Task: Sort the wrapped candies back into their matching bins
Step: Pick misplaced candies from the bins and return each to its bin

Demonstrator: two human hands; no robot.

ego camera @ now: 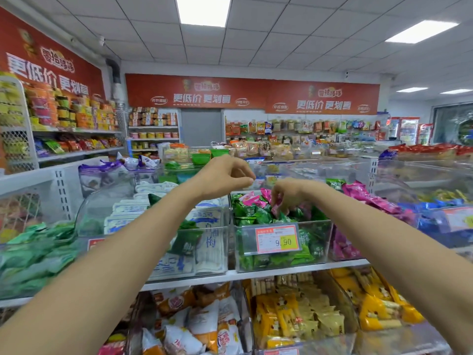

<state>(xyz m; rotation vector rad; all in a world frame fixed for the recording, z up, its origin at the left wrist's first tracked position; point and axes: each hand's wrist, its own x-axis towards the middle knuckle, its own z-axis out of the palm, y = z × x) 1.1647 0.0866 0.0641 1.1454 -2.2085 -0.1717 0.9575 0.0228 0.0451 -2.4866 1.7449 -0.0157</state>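
Note:
A clear bin with a 9.90 price tag holds green wrapped candies with a few pink candies lying on top. My right hand reaches down into this bin, fingers closed around a pink candy. My left hand hovers above the bin's back left corner, fingers curled and pinched together; nothing shows between them. Left of it stands a bin of white and blue candies with stray green ones. To the right is a bin of pink candies.
A bin of pale green packets is at far left, blue packets at far right. The lower shelf holds bins of orange-white snacks and yellow wafer packs. More clear bins and store shelves stand behind.

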